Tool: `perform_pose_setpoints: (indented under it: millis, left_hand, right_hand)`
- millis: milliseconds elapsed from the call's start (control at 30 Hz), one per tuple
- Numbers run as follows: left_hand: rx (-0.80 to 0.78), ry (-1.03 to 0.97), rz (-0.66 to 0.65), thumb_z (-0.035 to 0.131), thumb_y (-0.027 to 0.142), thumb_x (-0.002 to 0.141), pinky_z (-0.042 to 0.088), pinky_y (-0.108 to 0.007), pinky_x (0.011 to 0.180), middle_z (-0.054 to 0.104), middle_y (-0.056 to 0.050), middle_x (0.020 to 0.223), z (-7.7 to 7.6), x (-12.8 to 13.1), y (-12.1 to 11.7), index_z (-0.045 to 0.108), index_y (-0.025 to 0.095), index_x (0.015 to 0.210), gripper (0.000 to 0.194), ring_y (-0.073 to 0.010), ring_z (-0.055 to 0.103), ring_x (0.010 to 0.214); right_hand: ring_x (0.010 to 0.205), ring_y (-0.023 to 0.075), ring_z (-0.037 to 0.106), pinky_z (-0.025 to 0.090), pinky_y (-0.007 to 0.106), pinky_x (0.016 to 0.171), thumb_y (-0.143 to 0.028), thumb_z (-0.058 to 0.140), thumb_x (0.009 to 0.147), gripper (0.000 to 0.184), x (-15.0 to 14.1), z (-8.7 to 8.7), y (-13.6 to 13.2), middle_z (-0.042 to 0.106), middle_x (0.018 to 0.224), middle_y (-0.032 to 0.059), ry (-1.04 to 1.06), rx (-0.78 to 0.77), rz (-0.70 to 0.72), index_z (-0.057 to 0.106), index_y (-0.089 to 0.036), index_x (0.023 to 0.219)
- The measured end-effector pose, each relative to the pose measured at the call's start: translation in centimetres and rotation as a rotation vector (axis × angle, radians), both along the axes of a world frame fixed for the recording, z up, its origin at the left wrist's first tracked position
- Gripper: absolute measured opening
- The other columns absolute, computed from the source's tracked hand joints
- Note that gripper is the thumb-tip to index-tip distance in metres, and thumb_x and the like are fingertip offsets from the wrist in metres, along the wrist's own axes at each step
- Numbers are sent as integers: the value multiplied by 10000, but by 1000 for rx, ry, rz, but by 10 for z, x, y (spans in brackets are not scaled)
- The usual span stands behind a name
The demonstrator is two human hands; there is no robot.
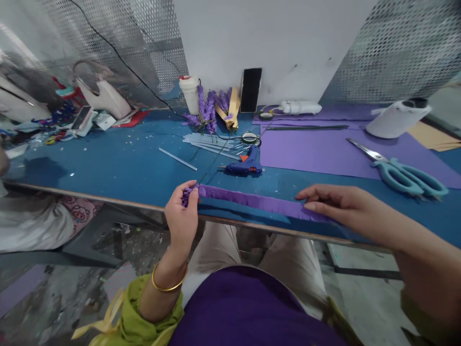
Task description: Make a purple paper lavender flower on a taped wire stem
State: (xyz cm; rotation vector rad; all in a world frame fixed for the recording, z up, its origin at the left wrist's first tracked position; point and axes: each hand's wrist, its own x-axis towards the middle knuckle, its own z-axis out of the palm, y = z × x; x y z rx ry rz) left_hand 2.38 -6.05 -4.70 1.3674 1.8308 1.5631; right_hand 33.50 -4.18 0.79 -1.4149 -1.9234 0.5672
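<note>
A long purple fringed paper strip (248,198) stretches between my two hands just above the table's front edge. My left hand (184,206) is closed on its left end, where the paper is bunched around a thin dark stem (212,166) that slants up and to the right. My right hand (345,204) grips the strip near its right end, thumb and fingers on either side of the paper. A blue glue gun (245,166) lies beyond the strip, its nozzle pointing left. Several translucent glue sticks (211,146) are scattered behind it.
Teal-handled scissors (403,175) rest on purple paper sheets (306,149) at right. Purple flower sprigs (206,108), a white cup (189,93) and an upright phone (251,90) stand at the back. A green tape roll (249,138) lies mid-table. Another person's leg (36,221) shows at far left.
</note>
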Motion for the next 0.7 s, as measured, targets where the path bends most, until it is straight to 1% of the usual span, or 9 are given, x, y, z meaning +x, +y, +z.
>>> perform_pose_setpoints:
  millis: [67,133,233,333,400,500,567,633,700]
  left_hand:
    - [7,179,58,569,339,903,480,-305,847,703,-73,1097,-3,2,-2,673,206,1126,279,-191,650,924]
    - [18,338,108,548,323,917,461,-340,892,701,-93,1123,-7,4,-2,658,197,1152,288,-225,639,992]
    - [39,544,180,523,314,930,452,-372,866,705,-128,1040,-15,5,1,642,161,1176,314,-253,636,933]
    - [52,693,199,517,293,925,444,-389,849,699,-143,976,-21,5,5,644,136,1155,306,-271,627,903]
    - [50,736,176,521,269,917,446,-389,856,693,-146,1003,-21,4,6,639,130,1143,291,-278,624,933]
    - [50,752,163,540,240,898,458,-379,877,673,-141,1050,-17,4,8,635,140,1124,265,-278,618,988]
    - [70,758,165,560,231,884,468,-383,892,662,-139,1052,-15,4,9,635,144,1116,259,-280,614,1011]
    - [116,756,165,590,225,866,476,-396,915,657,-145,1068,-14,3,9,628,133,1130,282,-280,609,1033]
    - [186,737,161,627,213,845,482,-407,935,657,-155,1093,-14,0,8,626,119,1134,304,-275,609,1049]
  right_hand:
    - [608,176,584,409,286,532,-543,612,857,338,-8,-3,7,647,684,54,-104,60,0,682,-214,819]
    - [604,173,576,387,293,539,-514,583,887,319,-11,-8,15,655,705,62,-218,109,16,674,-215,825]
    - [544,160,534,330,304,516,-424,597,895,231,-3,-14,33,653,692,58,-459,154,104,674,-218,825]
    - [582,183,562,325,319,536,-304,642,866,103,2,-9,56,675,759,65,-691,266,225,684,-211,878]
    - [692,218,613,377,343,610,-259,619,886,119,-5,-2,72,691,865,93,-778,419,280,687,-187,952]
    - [864,253,642,424,374,746,-205,490,957,234,-25,4,98,690,1033,138,-854,614,348,664,-141,1101]
    - [986,267,633,439,381,819,-145,445,956,313,-38,4,117,669,1154,149,-882,659,425,616,-128,1218]
    - [1085,278,610,445,390,878,-97,454,926,399,-46,0,137,634,1255,151,-907,651,519,562,-135,1308]
    - [1122,284,600,448,402,912,-63,470,892,469,-50,-6,153,599,1326,155,-933,626,607,537,-151,1348]
